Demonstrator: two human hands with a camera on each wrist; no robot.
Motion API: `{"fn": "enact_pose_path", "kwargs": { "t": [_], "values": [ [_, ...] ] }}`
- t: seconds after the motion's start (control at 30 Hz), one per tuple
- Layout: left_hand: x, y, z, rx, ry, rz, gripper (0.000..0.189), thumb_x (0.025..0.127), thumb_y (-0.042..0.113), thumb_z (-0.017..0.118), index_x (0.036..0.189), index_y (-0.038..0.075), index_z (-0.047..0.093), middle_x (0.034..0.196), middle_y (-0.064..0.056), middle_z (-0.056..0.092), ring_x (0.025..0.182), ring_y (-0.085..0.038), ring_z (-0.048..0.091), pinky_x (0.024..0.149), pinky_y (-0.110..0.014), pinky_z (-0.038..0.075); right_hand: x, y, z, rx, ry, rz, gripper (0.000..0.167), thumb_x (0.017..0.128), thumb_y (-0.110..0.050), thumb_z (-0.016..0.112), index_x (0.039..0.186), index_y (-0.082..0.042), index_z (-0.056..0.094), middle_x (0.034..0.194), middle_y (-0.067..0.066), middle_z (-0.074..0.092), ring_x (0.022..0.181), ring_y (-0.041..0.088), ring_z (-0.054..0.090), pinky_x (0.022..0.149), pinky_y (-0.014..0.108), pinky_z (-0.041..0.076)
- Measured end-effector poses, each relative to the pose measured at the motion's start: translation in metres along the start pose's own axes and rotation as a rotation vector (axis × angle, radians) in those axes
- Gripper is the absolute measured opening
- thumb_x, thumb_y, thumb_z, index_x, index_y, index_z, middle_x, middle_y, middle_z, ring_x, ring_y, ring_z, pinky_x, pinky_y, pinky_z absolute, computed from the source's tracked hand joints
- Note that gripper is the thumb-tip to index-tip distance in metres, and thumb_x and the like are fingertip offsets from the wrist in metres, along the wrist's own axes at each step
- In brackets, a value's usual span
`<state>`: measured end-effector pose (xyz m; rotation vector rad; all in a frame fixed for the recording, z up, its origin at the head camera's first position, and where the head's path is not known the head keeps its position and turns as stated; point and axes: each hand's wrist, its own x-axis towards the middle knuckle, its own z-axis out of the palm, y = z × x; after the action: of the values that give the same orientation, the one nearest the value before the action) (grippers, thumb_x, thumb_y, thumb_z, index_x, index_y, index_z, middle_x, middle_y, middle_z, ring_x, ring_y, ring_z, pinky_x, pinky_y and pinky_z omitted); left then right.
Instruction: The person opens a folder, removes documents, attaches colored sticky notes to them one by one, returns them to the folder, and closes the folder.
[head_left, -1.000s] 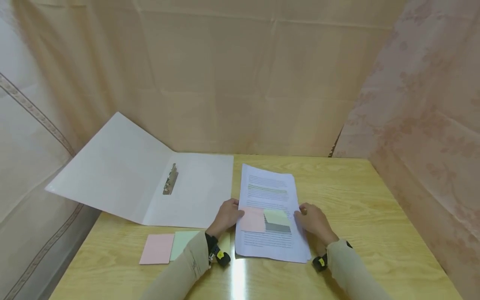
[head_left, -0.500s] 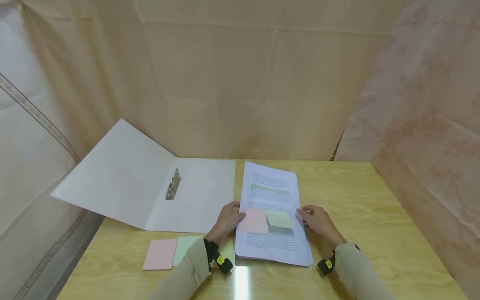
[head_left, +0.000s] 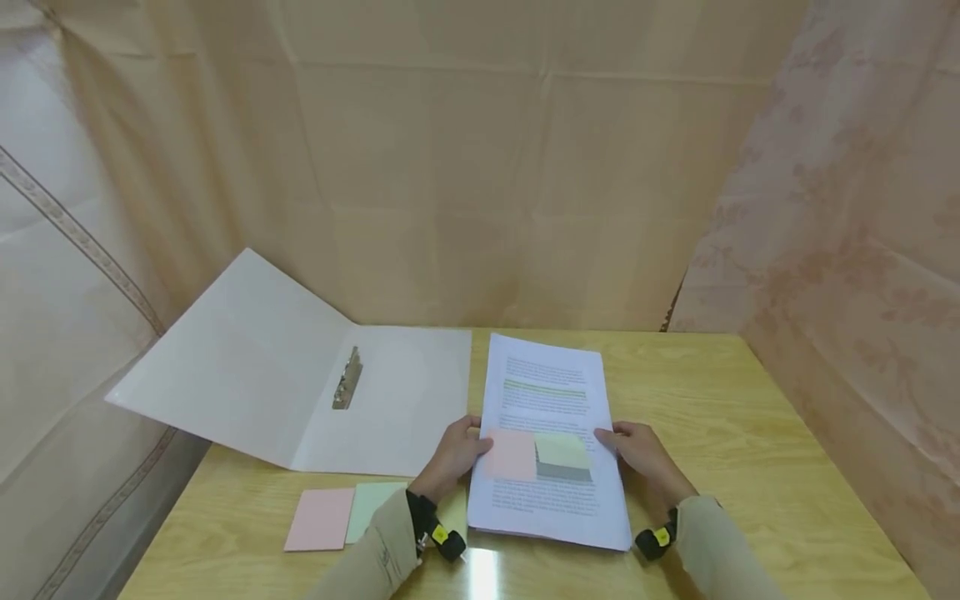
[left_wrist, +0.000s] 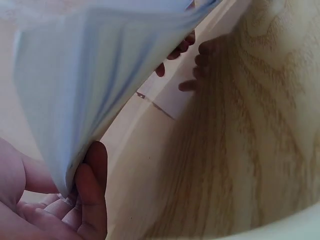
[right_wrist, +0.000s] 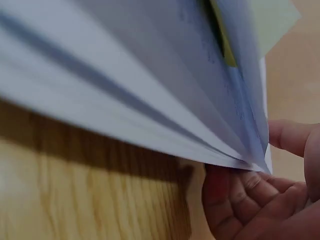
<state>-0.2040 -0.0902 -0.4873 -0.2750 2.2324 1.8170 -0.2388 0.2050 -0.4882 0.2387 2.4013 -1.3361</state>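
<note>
A stack of printed sheets (head_left: 543, 507) is held between both hands, raised off the table. My left hand (head_left: 452, 457) grips its left edge, thumb on top and fingers (left_wrist: 91, 202) curled underneath. On the opposite edge my right hand (head_left: 647, 457) pinches the sheets, with its fingers (right_wrist: 240, 200) below them. The top page has printed lines and a green highlighted line. Stuck across it are a pink sticky note (head_left: 512, 455) and a pale green one (head_left: 562, 450), whose lower edge lifts and casts a shadow. In the right wrist view the layers are slightly fanned.
An open white folder (head_left: 408, 392) with a metal clip (head_left: 347, 379) lies to the left, its cover tilted up. In front are a pink note pad (head_left: 320, 519) and a green one (head_left: 367, 506); a yellowish one is mostly behind the left forearm. Curtains (head_left: 480, 208) border the table.
The view has tilted up slightly. My right hand's hold has shifted, with its thumb now over the page. The sheets' lower right corners, fanned out before, now line up more evenly.
</note>
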Motion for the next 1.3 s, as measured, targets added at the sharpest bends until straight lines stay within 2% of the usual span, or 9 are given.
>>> {"fn": "enact_pose_path", "kwargs": {
  "t": [0.27, 0.4, 0.53, 0.7, 0.83, 0.97, 1.1, 1.2, 1.3],
  "values": [
    [-0.002, -0.002, 0.0, 0.009, 0.006, -0.008, 0.028, 0.092, 0.006, 0.058, 0.119, 0.0, 0.056, 0.101, -0.013, 0.067, 0.078, -0.018, 0.065, 0.065, -0.028, 0.05, -0.003, 0.001, -0.002, 0.194, -0.103, -0.03, 0.053, 0.093, -0.029, 0.064, 0.134, 0.004, 0.054, 0.109, 0.008, 0.071, 0.092, 0.016, 0.063, 0.082, 0.03, 0.047],
    [-0.003, -0.002, -0.001, 0.033, 0.007, -0.008, 0.028, 0.091, 0.007, 0.059, 0.119, -0.001, 0.056, 0.103, -0.013, 0.068, 0.079, -0.018, 0.065, 0.066, -0.028, 0.05, -0.002, 0.003, -0.002, 0.192, -0.115, -0.06, 0.049, 0.094, -0.023, 0.063, 0.132, 0.005, 0.055, 0.11, 0.01, 0.071, 0.091, 0.015, 0.064, 0.078, 0.028, 0.049],
    [-0.002, -0.005, -0.002, 0.073, 0.0, 0.029, 0.036, 0.09, 0.007, 0.06, 0.124, -0.003, 0.053, 0.11, -0.017, 0.068, 0.086, -0.021, 0.067, 0.07, -0.031, 0.053, -0.003, 0.004, -0.001, 0.2, -0.104, -0.06, 0.046, 0.094, -0.022, 0.063, 0.131, 0.005, 0.057, 0.109, 0.01, 0.071, 0.09, 0.016, 0.064, 0.077, 0.028, 0.05],
    [-0.003, -0.006, -0.004, 0.213, 0.016, 0.076, 0.047, 0.088, 0.013, 0.063, 0.131, -0.003, 0.05, 0.116, -0.022, 0.067, 0.099, -0.03, 0.067, 0.08, -0.039, 0.054, -0.005, 0.005, -0.001, 0.212, -0.098, -0.062, 0.045, 0.093, -0.022, 0.064, 0.13, 0.004, 0.058, 0.109, 0.011, 0.072, 0.089, 0.017, 0.065, 0.076, 0.028, 0.051],
    [-0.005, -0.003, -0.008, 0.335, 0.03, 0.1, 0.049, 0.087, 0.017, 0.063, 0.131, -0.001, 0.052, 0.114, -0.022, 0.068, 0.102, -0.032, 0.067, 0.083, -0.041, 0.054, -0.005, 0.005, -0.002, 0.224, -0.1, -0.068, 0.045, 0.093, -0.023, 0.063, 0.13, 0.003, 0.058, 0.109, 0.01, 0.072, 0.089, 0.017, 0.066, 0.076, 0.029, 0.052],
    [-0.008, -0.001, -0.012, 0.383, 0.027, 0.118, 0.046, 0.088, 0.017, 0.063, 0.129, -0.001, 0.055, 0.111, -0.02, 0.07, 0.093, -0.027, 0.07, 0.076, -0.036, 0.055, -0.005, 0.007, -0.002, 0.227, -0.109, -0.068, 0.045, 0.094, -0.022, 0.063, 0.131, 0.004, 0.057, 0.109, 0.011, 0.072, 0.089, 0.017, 0.066, 0.076, 0.029, 0.052],
    [-0.008, -0.001, -0.018, 0.41, 0.01, 0.144, 0.042, 0.089, 0.015, 0.061, 0.127, -0.003, 0.056, 0.099, -0.016, 0.073, 0.075, -0.017, 0.068, 0.066, -0.027, 0.052, -0.004, 0.008, -0.001, 0.229, -0.106, -0.052, 0.045, 0.094, -0.022, 0.063, 0.132, 0.003, 0.057, 0.11, 0.011, 0.071, 0.089, 0.017, 0.066, 0.076, 0.029, 0.052],
    [-0.006, 0.002, -0.028, 0.4, 0.002, 0.158, 0.038, 0.09, 0.014, 0.058, 0.124, -0.004, 0.057, 0.087, -0.012, 0.072, 0.065, -0.013, 0.064, 0.062, -0.025, 0.05, -0.004, 0.009, 0.0, 0.226, -0.105, -0.05, 0.046, 0.094, -0.022, 0.063, 0.132, 0.003, 0.057, 0.11, 0.011, 0.071, 0.089, 0.017, 0.066, 0.076, 0.029, 0.052],
    [-0.003, 0.008, -0.044, 0.378, 0.03, 0.148, 0.033, 0.092, 0.013, 0.056, 0.121, -0.003, 0.06, 0.082, -0.01, 0.069, 0.063, -0.014, 0.062, 0.059, -0.025, 0.048, -0.004, 0.008, 0.0, 0.233, -0.11, -0.055, 0.046, 0.094, -0.021, 0.063, 0.132, 0.003, 0.057, 0.109, 0.01, 0.072, 0.089, 0.017, 0.066, 0.076, 0.03, 0.052]
  ]
}}
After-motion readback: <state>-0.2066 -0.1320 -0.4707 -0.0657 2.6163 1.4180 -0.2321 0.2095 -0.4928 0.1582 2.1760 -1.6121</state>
